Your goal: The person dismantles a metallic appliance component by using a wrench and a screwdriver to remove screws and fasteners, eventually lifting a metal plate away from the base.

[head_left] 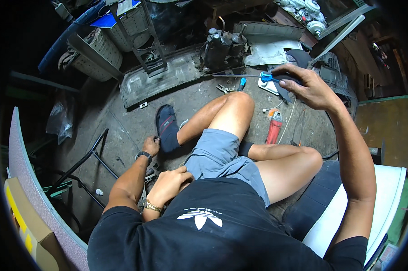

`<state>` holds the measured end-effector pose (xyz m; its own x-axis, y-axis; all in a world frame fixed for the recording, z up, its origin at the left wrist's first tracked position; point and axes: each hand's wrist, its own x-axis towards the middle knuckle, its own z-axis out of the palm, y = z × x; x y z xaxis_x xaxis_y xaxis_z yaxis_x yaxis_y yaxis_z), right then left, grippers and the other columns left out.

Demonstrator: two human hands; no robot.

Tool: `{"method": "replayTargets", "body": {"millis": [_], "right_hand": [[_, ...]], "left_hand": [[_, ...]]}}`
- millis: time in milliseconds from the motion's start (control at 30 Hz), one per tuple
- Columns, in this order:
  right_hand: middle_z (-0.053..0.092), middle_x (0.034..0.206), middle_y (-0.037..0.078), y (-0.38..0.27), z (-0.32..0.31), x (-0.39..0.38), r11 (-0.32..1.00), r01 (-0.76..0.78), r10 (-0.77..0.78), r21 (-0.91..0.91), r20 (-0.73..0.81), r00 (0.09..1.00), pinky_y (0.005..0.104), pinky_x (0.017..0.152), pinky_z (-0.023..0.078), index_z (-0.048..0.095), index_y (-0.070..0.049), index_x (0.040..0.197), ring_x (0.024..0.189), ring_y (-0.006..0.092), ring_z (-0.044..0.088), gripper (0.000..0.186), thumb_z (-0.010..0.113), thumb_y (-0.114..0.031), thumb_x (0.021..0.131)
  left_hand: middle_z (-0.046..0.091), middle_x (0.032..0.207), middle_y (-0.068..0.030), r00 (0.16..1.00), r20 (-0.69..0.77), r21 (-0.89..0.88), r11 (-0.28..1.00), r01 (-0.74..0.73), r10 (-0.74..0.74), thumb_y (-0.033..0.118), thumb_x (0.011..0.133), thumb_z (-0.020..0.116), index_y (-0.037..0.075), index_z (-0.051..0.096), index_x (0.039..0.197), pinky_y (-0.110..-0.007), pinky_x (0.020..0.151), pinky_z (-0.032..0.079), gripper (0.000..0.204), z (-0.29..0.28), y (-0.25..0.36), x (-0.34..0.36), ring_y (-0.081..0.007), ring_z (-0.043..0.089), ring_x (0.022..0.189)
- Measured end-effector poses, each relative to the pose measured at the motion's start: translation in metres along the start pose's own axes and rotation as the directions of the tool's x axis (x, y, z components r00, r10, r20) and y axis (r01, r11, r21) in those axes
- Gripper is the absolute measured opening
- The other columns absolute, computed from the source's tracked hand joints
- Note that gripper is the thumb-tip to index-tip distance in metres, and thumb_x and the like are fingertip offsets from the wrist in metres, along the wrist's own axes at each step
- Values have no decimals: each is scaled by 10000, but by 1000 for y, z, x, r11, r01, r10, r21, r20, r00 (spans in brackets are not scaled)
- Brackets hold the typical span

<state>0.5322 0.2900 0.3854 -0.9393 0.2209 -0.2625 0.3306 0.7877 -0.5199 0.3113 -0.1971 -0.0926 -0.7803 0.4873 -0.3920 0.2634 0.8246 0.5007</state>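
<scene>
My right hand [303, 88], raised at upper right, grips a small blue tool [267, 77] with a thin wire or rod [233, 75] stretching leftward. My left hand [151, 145], with a black watch, is low beside my dark shoe [167, 126], fingers curled; anything in them is hidden. Another hand [170, 184] with a gold-coloured watch rests at my waist, partly hidden by my shirt, apparently someone else's. Below the blue tool lie pliers [224, 88], a blue-handled tool [242, 83] and a red angle grinder [274, 128].
Metal panels [138, 90], baskets [95, 54] and a dark motor-like unit [217, 49] line the far side. A black tubular frame [91, 158] and a cardboard box [32, 226] are at left; a white board [389, 189] and dark padded slab [308, 201] at right.
</scene>
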Motion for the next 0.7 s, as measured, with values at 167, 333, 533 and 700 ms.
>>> {"method": "replayTargets", "body": {"millis": [167, 333, 533, 700], "right_hand": [[740, 1183, 141, -7, 5, 4, 998, 59, -59, 10, 5, 998, 386, 980, 540, 642, -54, 1326, 1107, 261, 703, 386, 680, -266, 1005], [743, 1180, 139, -1, 16, 15, 981, 191, -191, 39, -8, 982, 385, 942, 551, 639, -63, 1326, 1073, 260, 711, 385, 684, -270, 1005], [754, 1085, 137, 6, 6, 22, 968, 249, -246, 19, -111, 963, 379, 850, 542, 635, -107, 1325, 960, 244, 713, 370, 694, -277, 1002], [739, 1124, 160, -12, -15, 26, 997, 73, -71, 40, -45, 996, 396, 876, 542, 621, -104, 1344, 983, 281, 716, 376, 679, -259, 1005]], "left_hand": [[717, 1115, -285, 997, 67, 2, 1000, 29, -29, 217, 986, 599, 12, 724, 1146, -503, 965, 530, 288, -10, 9, -1, -463, 676, 1092], [731, 1070, -275, 996, 65, 98, 993, -72, 66, 245, 991, 611, 10, 729, 1159, -505, 924, 540, 311, -24, 7, -7, -448, 696, 1047], [725, 1090, -281, 995, 94, 122, 991, -55, 44, 251, 991, 616, 22, 730, 1160, -503, 967, 528, 307, -30, 26, -1, -462, 679, 1086], [708, 1154, -280, 992, 124, 120, 992, -40, 26, 255, 983, 620, 32, 738, 1150, -498, 985, 525, 303, -30, 23, 1, -451, 664, 1130]]}}
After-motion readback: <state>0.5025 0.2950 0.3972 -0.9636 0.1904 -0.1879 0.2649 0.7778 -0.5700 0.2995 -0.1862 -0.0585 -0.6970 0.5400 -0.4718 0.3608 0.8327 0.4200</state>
